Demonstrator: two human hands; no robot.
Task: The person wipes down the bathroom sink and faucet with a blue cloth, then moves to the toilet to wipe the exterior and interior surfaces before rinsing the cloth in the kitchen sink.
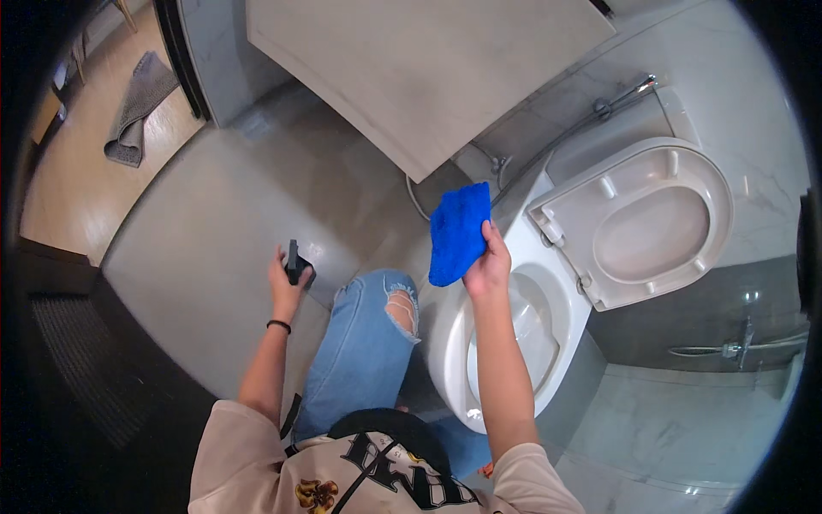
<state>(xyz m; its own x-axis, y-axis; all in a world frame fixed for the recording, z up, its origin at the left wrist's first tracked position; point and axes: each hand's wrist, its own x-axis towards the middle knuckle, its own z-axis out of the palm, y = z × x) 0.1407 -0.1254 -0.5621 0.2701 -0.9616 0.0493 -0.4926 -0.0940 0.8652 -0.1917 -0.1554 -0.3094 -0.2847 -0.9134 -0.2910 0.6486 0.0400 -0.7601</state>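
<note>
My right hand (490,266) grips a folded blue microfiber cloth (458,234), held up in front of the toilet's near rim. Below and to the right is the white toilet bowl (546,350), open, with water inside. Its raised seat and lid (652,225) lean back against the cistern (616,132). Out to the left, my left hand (287,283) is closed around a small black object (297,263) above the grey floor; its kind cannot be made out. Between the hands is my bent knee in ripped blue jeans (363,327).
An off-white slab-like surface (417,70) juts in from the top, its corner near the cloth. A bidet sprayer (626,93) hangs on the wall by the cistern. A hand shower (725,350) is at right. Beyond the doorway, a grey mat (140,109) lies rumpled on wooden flooring.
</note>
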